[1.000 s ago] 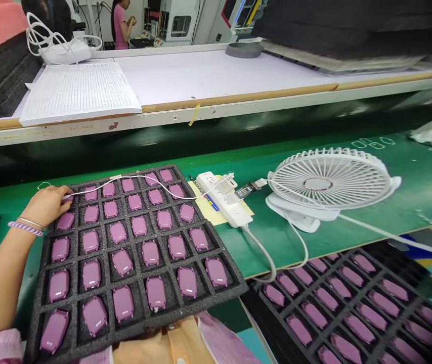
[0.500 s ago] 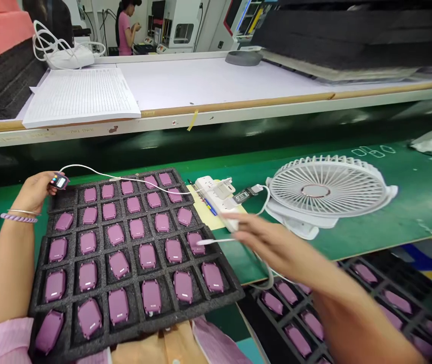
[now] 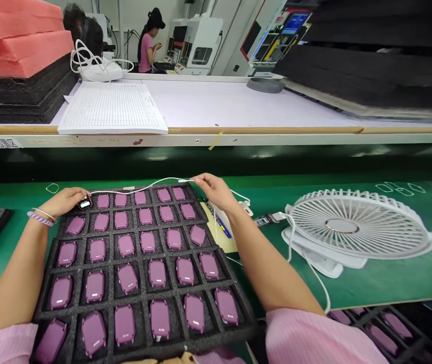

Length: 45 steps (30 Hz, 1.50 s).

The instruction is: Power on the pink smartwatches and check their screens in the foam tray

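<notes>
My left hand (image 3: pixel 63 200) grips a lit watch (image 3: pixel 84 203) at the foam tray's (image 3: pixel 140 348) far-left corner. My right hand (image 3: pixel 216 190), now moved forward, pinches the cable (image 3: pixel 143 186) past the far edge, with bare mat (image 3: pixel 390 288) to its right.

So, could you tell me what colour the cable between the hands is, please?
White; the cable shows best in the head view.

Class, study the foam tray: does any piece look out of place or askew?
Yes. The device at the left hand, in the far left corner of the tray, shows a lit screen; the others lie back up. A fourth-row device sits tilted in its cell.
</notes>
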{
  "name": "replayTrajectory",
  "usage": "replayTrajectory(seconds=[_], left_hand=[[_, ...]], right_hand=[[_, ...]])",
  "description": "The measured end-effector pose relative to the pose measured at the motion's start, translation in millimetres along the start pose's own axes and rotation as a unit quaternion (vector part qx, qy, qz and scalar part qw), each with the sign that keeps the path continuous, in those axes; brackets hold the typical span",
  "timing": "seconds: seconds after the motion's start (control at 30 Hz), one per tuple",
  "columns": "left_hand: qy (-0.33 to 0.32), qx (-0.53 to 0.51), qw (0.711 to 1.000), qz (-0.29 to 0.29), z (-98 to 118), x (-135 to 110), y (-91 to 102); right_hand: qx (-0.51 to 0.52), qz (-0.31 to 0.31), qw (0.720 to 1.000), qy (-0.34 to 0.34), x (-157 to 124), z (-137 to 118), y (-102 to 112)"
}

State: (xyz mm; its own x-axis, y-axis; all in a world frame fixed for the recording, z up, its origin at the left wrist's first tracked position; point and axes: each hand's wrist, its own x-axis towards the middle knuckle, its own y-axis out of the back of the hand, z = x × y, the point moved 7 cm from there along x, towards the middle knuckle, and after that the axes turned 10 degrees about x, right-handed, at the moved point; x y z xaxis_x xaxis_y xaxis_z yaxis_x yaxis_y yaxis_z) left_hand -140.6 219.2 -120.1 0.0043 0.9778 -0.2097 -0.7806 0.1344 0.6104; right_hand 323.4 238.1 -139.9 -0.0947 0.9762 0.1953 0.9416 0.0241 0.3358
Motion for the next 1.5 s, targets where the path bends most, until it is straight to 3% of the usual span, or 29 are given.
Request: replayTrajectory(seconds=[0.13,0.3,0.5,0.7,0.87,0.93,1.1,1.27,1.5], left_hand=[[-0.034,0.091,0.994,-0.059,-8.9,5.4,-11.3],[-0.034,0.114,0.992,-0.052,-15.5,11.8,-13.5],[-0.026,0.146,0.988,-0.042,-14.5,9.1,-5.4],[-0.059,0.186,0.979,-0.05,-12.6,5.8,-0.8],[-0.052,0.218,0.974,-0.044,-19.7,5.8,5.5],[-0.05,0.226,0.972,-0.042,-21.2,6.3,6.3],[-0.05,0.241,0.969,-0.029,-22.7,11.0,8.9],[-0.032,0.246,0.968,-0.023,-28.4,19.2,11.5],[-0.022,0.274,0.961,-0.024,-26.6,20.3,8.7]], right_hand=[[-0.01,-0.062,0.998,-0.002,3.8,3.7,-2.5],[-0.059,-0.107,0.992,-0.009,-2.0,6.6,4.2],[-0.11,-0.138,0.984,-0.021,-3.9,14.7,-3.1],[-0.23,-0.164,0.956,0.077,-5.0,8.0,-19.9],[-0.24,-0.12,0.952,0.147,-6.8,-2.8,-22.8],[-0.246,-0.104,0.955,0.13,-6.0,-5.4,-20.6],[-0.316,-0.144,0.937,0.047,-1.4,0.2,-25.5],[-0.379,-0.111,0.918,0.022,7.1,4.5,-28.3],[-0.424,-0.122,0.897,0.008,6.2,2.5,-29.1]])
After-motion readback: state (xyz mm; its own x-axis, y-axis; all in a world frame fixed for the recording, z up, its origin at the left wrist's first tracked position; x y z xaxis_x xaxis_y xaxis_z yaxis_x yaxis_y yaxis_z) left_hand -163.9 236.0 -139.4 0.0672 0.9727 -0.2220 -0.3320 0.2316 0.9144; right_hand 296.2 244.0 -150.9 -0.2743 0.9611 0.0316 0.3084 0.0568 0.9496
